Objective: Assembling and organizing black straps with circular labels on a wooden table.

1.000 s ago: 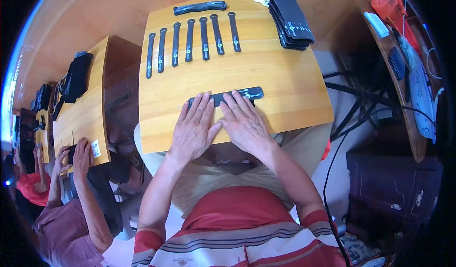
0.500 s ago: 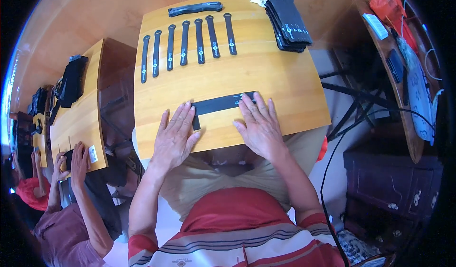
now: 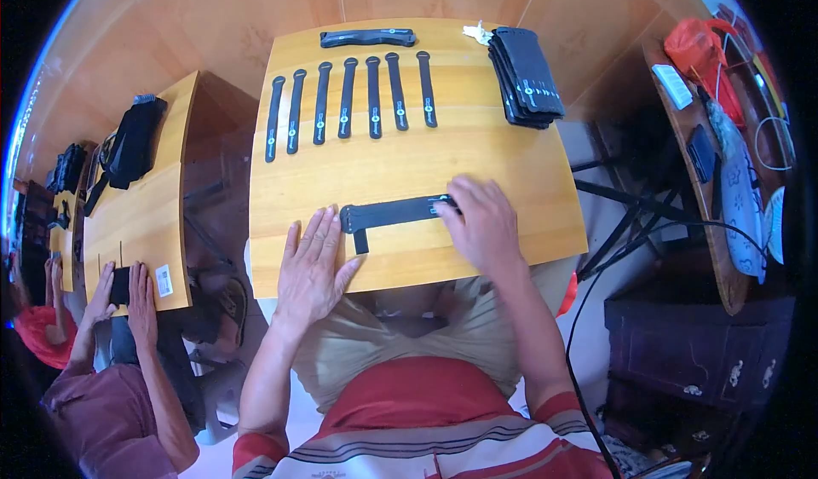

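Note:
A wide black strap [image 3: 396, 212] lies across the table in front of me, with a slot in its rounded left end and a short dark tab [image 3: 361, 240] below that end. My left hand [image 3: 310, 262] rests flat on the wood beside the left end, fingers stretched out. At the other end, my right hand [image 3: 486, 227] curls its fingers around the strap's right tip, slightly blurred and partly hiding it. Farther back, several narrow black straps [image 3: 373, 95] lie side by side in a row.
A bundle of black straps [image 3: 366, 38] lies at the table's back edge. The back right corner holds a stack of black straps [image 3: 527, 78] and a crumpled white scrap [image 3: 477, 32]. To the left, a co-worker's hands [image 3: 128, 290] press on a black piece at another table [image 3: 183, 223].
My right hand has gone from lying flat on the strap to curling at its right end. My left hand now lies just beside the left end, uncovering it. The view has shifted slightly.

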The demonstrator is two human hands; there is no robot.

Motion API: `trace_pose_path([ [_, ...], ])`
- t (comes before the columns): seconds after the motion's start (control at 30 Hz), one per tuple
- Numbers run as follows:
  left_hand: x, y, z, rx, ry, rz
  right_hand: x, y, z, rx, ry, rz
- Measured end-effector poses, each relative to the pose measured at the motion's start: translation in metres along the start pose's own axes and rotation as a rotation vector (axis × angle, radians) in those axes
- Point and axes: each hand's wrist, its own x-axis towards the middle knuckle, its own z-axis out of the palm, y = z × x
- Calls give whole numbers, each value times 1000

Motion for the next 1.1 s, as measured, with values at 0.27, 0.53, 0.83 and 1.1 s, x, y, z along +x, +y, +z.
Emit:
trace_pose_path([
  [0.27,2,1,-2,-52,30,18,114,39,39,-51,158,75],
  [0.53,1,2,-3,-51,17,23,129,62,50,-283,93,18],
  [0.83,0,-3,-3,-130,140,38,72,43,-6,-199,259,213],
  [1.1,78,25,-7,-305,294,129,44,55,-13,-123,396,107],
])
